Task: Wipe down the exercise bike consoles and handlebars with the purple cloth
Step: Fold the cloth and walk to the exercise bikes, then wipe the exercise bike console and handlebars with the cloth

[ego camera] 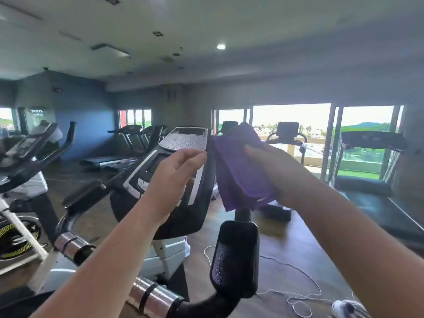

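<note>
— What did the room look like from the head camera?

— It was a gym with a brown floor (286, 235), a blue wall (87, 115) on the left and a run of tall windows (291, 120) on the right with greenery outside. Treadmills (371, 171) stood by the windows and more by the far wall. A white cable (305, 292) lay in loops on the floor at lower right.

— And the bike?

— The exercise bike console (160, 171) sat right in front, tilted, dark with a silver-edged screen and a perforated grey panel at its top. Below it, chrome-banded handlebars (158, 297) ran across the lower frame, and a black padded grip (234, 258) rose up at centre. A second bike (25, 171) stood to the left.

— What were the hands doing?

— The left hand (174, 177) hovered over the console, its fingers (195, 154) loosely curled and partly open, gripping nothing; their tips were at the console's right edge, just beside the cloth, though I couldn't tell whether they touched either one. The right hand (273, 171) was closed around the purple cloth (241, 171), thumb on top, fingers hidden behind the fabric.

— Where was the cloth, exactly?

— Hanging folded from the right hand, against the right edge of the console, its lower end dangling above the black grip.

— Any containers?

— Something like a clear spray bottle (187, 246) stood on the floor behind the bike's post; too blurred to tell its contents.
</note>
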A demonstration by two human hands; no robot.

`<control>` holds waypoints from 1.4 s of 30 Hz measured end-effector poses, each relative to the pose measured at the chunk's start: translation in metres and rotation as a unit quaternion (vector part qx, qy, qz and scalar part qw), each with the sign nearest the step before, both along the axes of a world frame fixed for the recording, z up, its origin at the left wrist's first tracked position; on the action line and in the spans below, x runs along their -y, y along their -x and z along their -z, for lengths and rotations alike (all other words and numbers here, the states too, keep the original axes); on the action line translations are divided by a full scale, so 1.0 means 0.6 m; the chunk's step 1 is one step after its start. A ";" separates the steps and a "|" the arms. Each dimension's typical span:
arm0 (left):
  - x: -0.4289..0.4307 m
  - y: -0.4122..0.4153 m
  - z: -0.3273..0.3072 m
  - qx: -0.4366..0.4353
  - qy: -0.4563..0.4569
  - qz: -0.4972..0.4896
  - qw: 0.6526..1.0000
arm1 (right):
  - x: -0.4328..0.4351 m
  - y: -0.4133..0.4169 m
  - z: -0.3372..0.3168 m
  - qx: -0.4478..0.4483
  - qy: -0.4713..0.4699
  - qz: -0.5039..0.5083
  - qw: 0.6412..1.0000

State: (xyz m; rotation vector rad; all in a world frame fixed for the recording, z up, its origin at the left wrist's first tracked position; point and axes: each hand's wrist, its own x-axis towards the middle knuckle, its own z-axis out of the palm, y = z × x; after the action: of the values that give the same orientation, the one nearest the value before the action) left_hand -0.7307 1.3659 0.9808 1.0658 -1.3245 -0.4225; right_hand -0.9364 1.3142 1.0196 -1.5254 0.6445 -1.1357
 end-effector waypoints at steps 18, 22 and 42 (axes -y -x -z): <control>0.177 -0.075 -0.036 0.169 0.064 -0.122 0.976 | 0.358 -0.029 -0.023 -0.471 0.660 0.257 0.526; 0.192 -0.087 -0.040 0.232 0.084 -0.124 0.961 | 0.351 -0.022 0.008 -0.510 0.656 0.114 0.545; 0.252 -0.093 -0.009 0.401 0.065 -0.075 0.911 | 0.362 -0.027 0.011 -0.477 0.672 0.109 0.556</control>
State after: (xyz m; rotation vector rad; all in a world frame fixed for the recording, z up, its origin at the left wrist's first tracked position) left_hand -0.6749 1.2145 0.9860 1.2729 -1.9336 0.2652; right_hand -0.9200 1.0967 1.0128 -3.6423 0.6195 -0.7957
